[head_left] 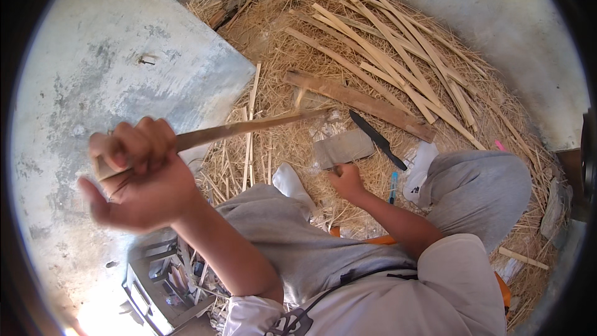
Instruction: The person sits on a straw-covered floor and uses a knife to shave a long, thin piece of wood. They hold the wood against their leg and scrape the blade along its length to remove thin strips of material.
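Observation:
Raised at the left, my left hand [140,180] is wrapped around one end of a long brown wooden strip [233,129], its thumb sticking out. The strip's far end reaches over the straw at the centre, above a flat grey-brown block [345,147]. My right hand [347,182] is closed low beside the block's near edge. Its fingers seem to pinch something small and thin that I cannot make out. A black knife [376,137] lies just right of the block. Nearer to me lies a slim blue tool or pen [393,186].
Straw and shavings [261,43] cover the floor. Several pale wooden strips [398,62] are piled at the far right, behind a wide brown plank [354,96]. A wall [124,68] stands left; a grey crate-like box [149,292] with odds and ends sits at lower left.

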### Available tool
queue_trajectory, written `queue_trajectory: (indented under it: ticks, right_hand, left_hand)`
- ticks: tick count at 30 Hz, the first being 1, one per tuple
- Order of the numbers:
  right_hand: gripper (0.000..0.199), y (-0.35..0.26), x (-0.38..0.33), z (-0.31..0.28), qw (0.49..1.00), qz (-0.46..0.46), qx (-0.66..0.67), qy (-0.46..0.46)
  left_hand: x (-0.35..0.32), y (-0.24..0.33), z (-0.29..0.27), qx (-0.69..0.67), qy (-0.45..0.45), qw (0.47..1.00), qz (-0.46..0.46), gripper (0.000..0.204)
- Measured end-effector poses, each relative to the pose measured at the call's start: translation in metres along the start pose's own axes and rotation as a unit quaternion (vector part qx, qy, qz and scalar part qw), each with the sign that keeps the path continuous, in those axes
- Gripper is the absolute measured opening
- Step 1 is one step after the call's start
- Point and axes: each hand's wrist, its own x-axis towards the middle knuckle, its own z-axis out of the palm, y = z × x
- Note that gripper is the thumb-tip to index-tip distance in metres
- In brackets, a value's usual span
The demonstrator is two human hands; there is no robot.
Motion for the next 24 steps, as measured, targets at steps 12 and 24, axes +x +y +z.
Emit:
queue_trajectory:
  ticks: [12,24]
  right_hand:
    - [0.028,0.054,0.017,0.02,0.986,0.133,-0.082,0.053]
    - [0.035,-0.004,-0.045,0.003,0.98,0.178,-0.094,-0.01]
  left_hand:
    - [0.011,-0.008,-0.018,0.011,0.065,0.998,-0.009,0.042]
    - [0.008,0.051,-0.012,0.058,0.155,0.986,0.017,0.035]
